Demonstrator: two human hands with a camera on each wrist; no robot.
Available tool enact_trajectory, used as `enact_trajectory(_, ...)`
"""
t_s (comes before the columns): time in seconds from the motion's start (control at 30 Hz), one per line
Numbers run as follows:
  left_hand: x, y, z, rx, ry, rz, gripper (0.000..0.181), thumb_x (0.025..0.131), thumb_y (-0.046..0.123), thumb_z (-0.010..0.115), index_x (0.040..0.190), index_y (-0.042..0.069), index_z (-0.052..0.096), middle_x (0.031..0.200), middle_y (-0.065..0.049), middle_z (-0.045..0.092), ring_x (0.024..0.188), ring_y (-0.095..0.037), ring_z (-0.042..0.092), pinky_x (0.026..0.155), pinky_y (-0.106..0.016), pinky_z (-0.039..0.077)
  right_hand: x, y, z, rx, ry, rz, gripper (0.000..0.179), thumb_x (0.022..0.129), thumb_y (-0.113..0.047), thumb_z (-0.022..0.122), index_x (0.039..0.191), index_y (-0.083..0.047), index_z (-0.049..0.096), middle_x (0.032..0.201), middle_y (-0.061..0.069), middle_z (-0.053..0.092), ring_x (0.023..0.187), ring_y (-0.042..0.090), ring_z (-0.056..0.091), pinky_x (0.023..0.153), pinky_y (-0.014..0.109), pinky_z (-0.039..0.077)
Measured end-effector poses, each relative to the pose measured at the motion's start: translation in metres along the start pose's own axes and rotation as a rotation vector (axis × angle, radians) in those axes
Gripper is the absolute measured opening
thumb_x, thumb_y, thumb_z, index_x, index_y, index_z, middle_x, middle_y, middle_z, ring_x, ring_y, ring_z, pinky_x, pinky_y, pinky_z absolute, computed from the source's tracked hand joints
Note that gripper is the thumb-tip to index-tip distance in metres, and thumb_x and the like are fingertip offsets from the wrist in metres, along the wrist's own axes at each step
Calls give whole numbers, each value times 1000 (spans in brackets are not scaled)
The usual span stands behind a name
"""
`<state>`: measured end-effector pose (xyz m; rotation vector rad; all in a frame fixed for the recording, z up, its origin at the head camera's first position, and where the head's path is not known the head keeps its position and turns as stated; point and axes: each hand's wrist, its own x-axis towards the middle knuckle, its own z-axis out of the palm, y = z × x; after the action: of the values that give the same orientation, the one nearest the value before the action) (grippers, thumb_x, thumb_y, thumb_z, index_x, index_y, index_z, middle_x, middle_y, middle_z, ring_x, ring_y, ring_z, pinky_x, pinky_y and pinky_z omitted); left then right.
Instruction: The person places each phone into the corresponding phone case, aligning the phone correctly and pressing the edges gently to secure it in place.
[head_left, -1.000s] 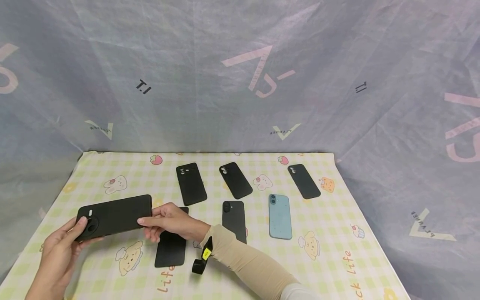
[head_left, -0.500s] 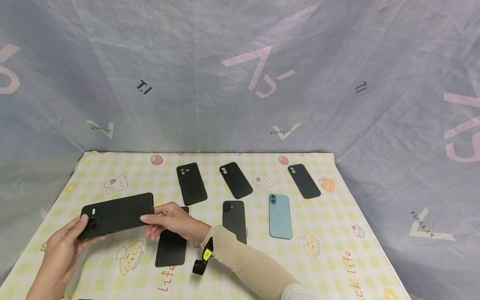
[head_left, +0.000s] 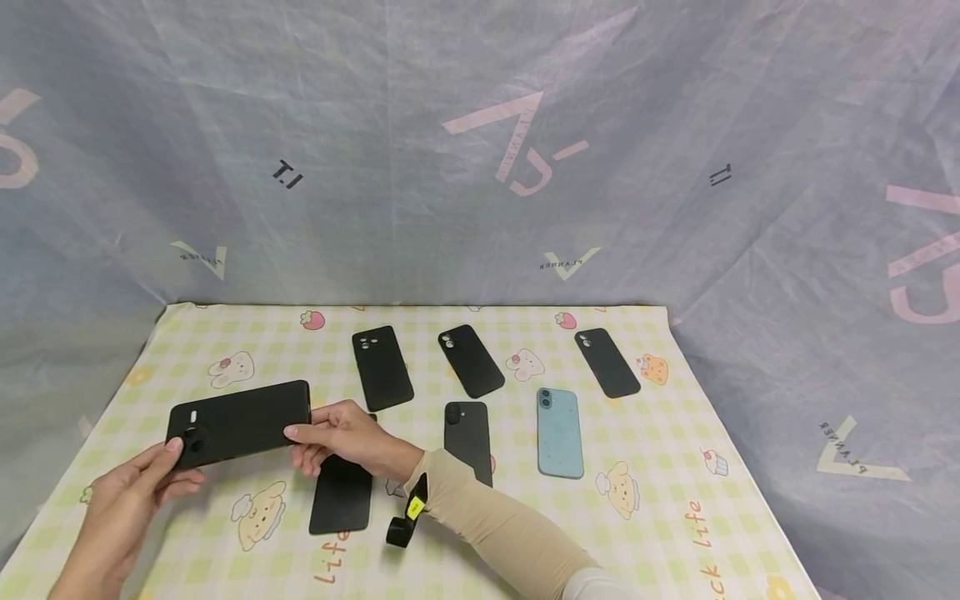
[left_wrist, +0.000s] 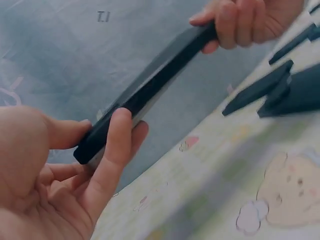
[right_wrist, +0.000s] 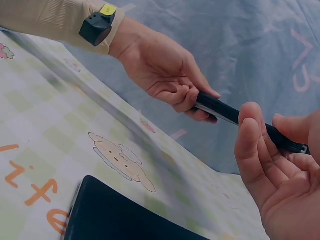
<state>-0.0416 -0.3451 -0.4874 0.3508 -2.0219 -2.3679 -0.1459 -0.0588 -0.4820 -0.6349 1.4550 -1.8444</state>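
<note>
Left hand (head_left: 133,498) and right hand (head_left: 347,437) pinch opposite ends of a matte black rectangular phone case (head_left: 243,423), 8 o'clock in head view; can't tell what's inside. Right hand partly covers a flat black slab (head_left: 342,504), case's 4 o'clock; beige fabric sleeve (head_left: 495,518) hides a dark rectangular phone's (head_left: 468,442) bottom.

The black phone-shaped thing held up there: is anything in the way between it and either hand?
Nothing visible: the left hand grips one end of the black phone-shaped thing directly, and the right hand pinches the other.
</note>
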Motion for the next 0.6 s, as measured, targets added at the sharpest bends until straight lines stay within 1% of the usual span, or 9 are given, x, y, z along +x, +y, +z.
enact_trajectory(0.03, -1, 0, 1, -21, -1, 18, 25, 113, 18, 59, 107, 35, 77, 92, -4, 78, 79, -17, 77, 72, -27, 62, 0, 0, 0, -3, -2, -1, 29, 110, -11, 62, 107, 17, 64, 75, -3, 72, 63, 6, 66, 64, 19, 55)
enact_trajectory(0.13, -2, -1, 0, -95, -19, 52, 29, 113, 13, 57, 111, 32, 78, 97, -2, 76, 81, -17, 77, 73, -26, 62, 0, -1, -1, -23, -15, -1, 32, 110, -13, 63, 109, 19, 64, 75, -4, 72, 63, 7, 66, 64, 20, 55)
enact_trajectory(0.23, -3, -1, 0, -160, -39, 93, 33, 114, 8, 53, 115, 28, 79, 100, -2, 77, 81, -17, 77, 73, -26, 62, 0, -2, -3, -61, -29, 12, 36, 109, -15, 64, 113, 21, 64, 76, -4, 73, 65, 7, 67, 65, 21, 55)
enact_trajectory(0.3, -3, -1, 1, -192, -47, 112, 34, 114, 6, 52, 118, 26, 80, 100, -3, 78, 81, -17, 78, 72, -26, 62, 0, -3, -4, -92, -29, 29, 35, 109, -17, 66, 113, 18, 67, 78, -4, 75, 66, 8, 68, 66, 22, 55)
enact_trajectory(0.4, -3, 0, 2, -212, -40, 114, 33, 113, 5, 53, 118, 23, 81, 97, -6, 79, 80, -17, 78, 72, -27, 62, 1, -4, -5, -131, -18, 52, 31, 108, -20, 67, 112, 11, 73, 81, -3, 77, 68, 9, 69, 68, 24, 58)
enact_trajectory(0.5, -3, 1, 2, -210, -29, 104, 31, 113, 6, 55, 117, 22, 81, 96, -7, 79, 80, -18, 78, 71, -27, 62, 1, -6, -5, -139, 2, 54, 23, 108, -21, 69, 111, 1, 76, 86, 0, 80, 69, 10, 71, 72, 27, 61)
enact_trajectory(0.53, -4, 1, 2, -209, -26, 101, 30, 112, 7, 56, 117, 22, 81, 96, -7, 79, 80, -18, 78, 71, -27, 62, 1, -6, -6, -136, 4, 51, 22, 108, -21, 68, 111, -1, 75, 88, 2, 81, 69, 10, 72, 73, 28, 61)
enact_trajectory(0.6, -5, 1, 2, -205, -25, 103, 30, 112, 7, 56, 117, 22, 81, 97, -6, 79, 80, -18, 78, 72, -27, 63, 2, -7, -6, -109, -1, 41, 21, 109, -22, 66, 113, -2, 74, 95, 11, 82, 70, 12, 72, 75, 29, 62)
